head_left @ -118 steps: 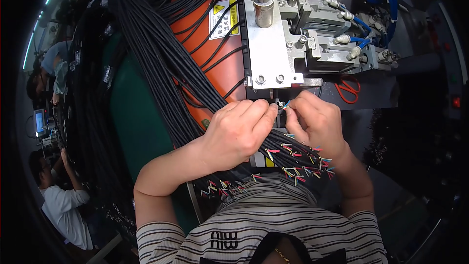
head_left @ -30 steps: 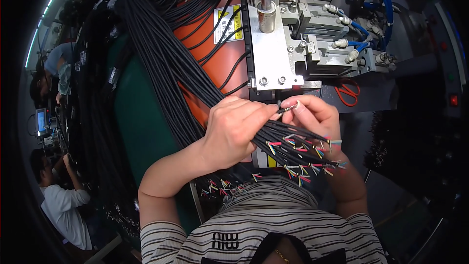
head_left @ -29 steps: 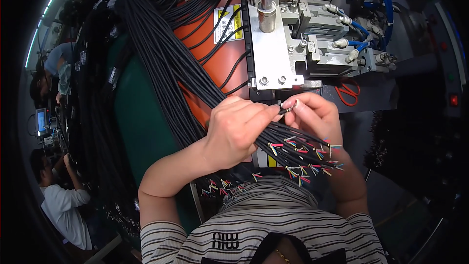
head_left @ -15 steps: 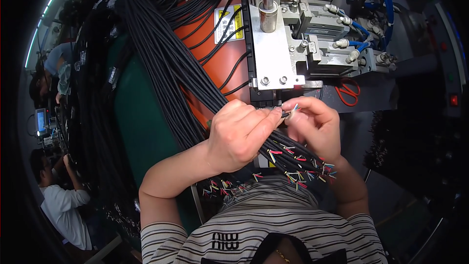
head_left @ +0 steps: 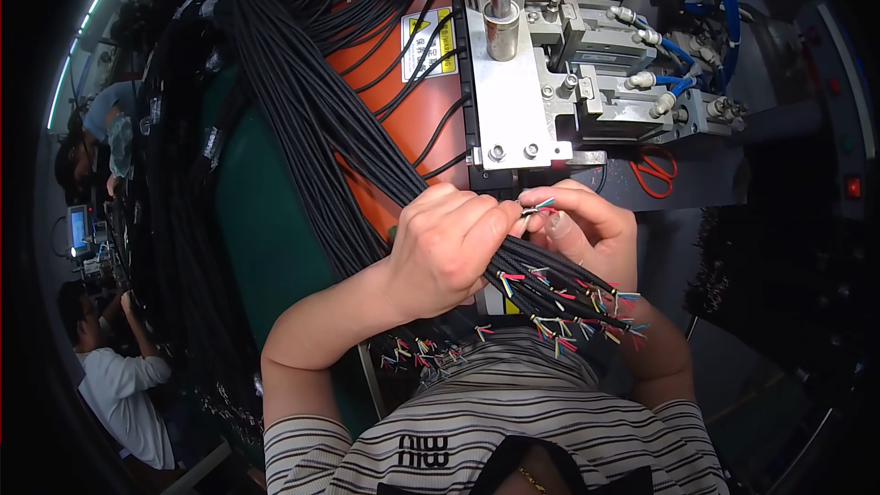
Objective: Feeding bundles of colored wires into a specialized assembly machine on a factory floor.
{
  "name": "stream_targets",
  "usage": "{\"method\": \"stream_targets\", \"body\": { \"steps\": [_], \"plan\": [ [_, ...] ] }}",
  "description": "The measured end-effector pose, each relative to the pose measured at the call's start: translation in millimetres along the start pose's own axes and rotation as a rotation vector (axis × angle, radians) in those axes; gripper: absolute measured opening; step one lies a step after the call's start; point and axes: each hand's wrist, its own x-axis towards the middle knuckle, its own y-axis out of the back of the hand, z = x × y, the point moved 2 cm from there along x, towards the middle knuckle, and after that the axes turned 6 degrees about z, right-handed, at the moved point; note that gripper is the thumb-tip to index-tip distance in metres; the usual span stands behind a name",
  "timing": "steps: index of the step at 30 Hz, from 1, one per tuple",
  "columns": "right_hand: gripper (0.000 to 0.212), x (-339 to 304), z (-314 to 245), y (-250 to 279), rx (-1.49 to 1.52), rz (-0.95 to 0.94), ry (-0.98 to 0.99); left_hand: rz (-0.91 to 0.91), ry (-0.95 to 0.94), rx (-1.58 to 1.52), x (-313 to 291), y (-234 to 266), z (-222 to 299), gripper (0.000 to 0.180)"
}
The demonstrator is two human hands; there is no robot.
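My left hand [head_left: 454, 243] is closed round a black cable, its thumb and forefinger pinching near the stripped end. Several thin coloured wires [head_left: 543, 207], blue, white and red among them, fan out of that end. Facing it, my right hand [head_left: 594, 231] has its thumb and forefinger on these wires. Below both hands hangs a thick bundle of black cables [head_left: 348, 128], running down from the upper left and passing under my left hand. Its ends show short red, white, blue and yellow wires [head_left: 559, 335]. My palm hides part of the bundle.
Just beyond my hands stands a machine with a metal plate [head_left: 513, 110], pneumatic cylinders [head_left: 614, 60] and blue air hoses [head_left: 731, 0]. Red-handled scissors [head_left: 653, 172] lie to its right. More cables rest on an orange surface [head_left: 380, 60]. Far left, a person in white [head_left: 119, 394] works.
The wires at the pinched cable end are now more spread, with red showing. My right fingertips have shifted slightly along them. The hanging bundle's ends have swung a little right.
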Motion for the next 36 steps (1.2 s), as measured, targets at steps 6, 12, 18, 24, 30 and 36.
{"method": "stream_targets", "body": {
  "steps": [6, 12, 18, 24, 30, 36],
  "plan": [
    [0.02, 7, 12, 5, 0.486, -0.122, -0.347, -0.056, 0.072, -0.132, 0, 2, -7, 0.024],
    [0.019, 15, 7, 7, 0.477, -0.246, -0.286, -0.174, 0.183, -0.492, 1, 8, -27, 0.025],
    [0.017, 18, -3, 4, 0.338, -0.228, -0.2, -0.328, 0.24, -0.626, 1, 13, -37, 0.03],
    [0.016, 19, -9, 2, 0.222, -0.214, -0.055, -0.346, 0.261, -0.665, 0, 15, -39, 0.034],
    [0.015, 18, -5, 11, -0.106, -0.134, 0.184, -0.322, 0.335, -0.562, 11, 15, -25, 0.034],
    [0.009, 15, -13, 3, -0.83, -0.014, 0.381, -0.169, 0.1, 0.02, -3, 0, 3, 0.033]
  ]
}}
